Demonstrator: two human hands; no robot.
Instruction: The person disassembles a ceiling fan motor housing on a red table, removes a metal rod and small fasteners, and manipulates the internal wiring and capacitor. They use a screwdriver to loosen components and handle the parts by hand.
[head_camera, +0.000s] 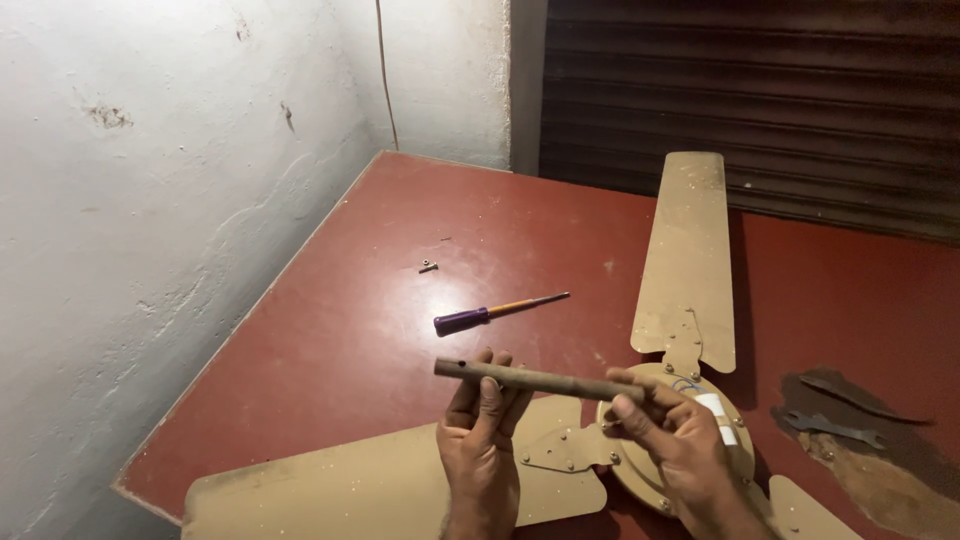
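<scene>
Both my hands hold a brown metal rod (540, 380) level above a beige ceiling fan. My left hand (482, 440) grips the rod near its left end, where a small hole shows. My right hand (680, 440) pinches the rod's right end with fingers and thumb. Below them lies the fan's round motor hub (735, 415) with a white label. One fan blade (685, 255) points away from me, and another blade (350, 490) stretches toward the lower left.
A purple-handled screwdriver (495, 311) lies on the red floor (400, 260) beyond my hands. A small bolt (428, 266) sits farther back. Two flat spanners (835, 428) rest at the right. A white wall stands left; a dark roller shutter (750, 90) closes the back.
</scene>
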